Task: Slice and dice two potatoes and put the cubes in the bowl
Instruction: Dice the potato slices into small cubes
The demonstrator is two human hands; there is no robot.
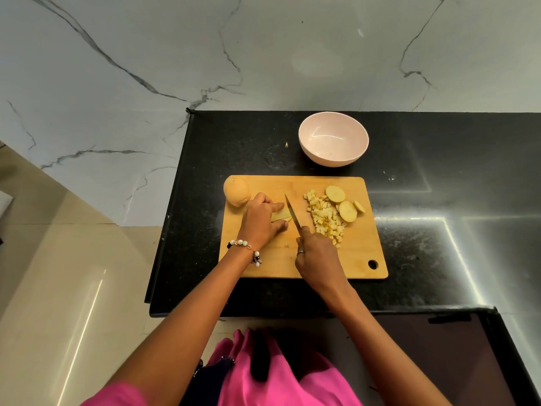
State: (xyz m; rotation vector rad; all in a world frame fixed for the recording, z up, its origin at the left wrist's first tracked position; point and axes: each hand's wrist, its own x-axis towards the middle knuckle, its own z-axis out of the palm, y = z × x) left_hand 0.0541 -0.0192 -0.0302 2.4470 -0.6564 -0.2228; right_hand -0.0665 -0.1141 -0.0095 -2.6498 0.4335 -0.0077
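Occlusions and frame limits, head view

The left hand [261, 219] covers most of the potato slice [281, 215] it presses; only the slice's right end shows. The right hand [317, 254] conceals the knife [293, 213] handle entirely; only the blade is visible. This hand also overlaps the near edge of the cube pile [325, 218]. Both forearms exit at the bottom edge. The countertop [439, 244] is cut off at the right edge.
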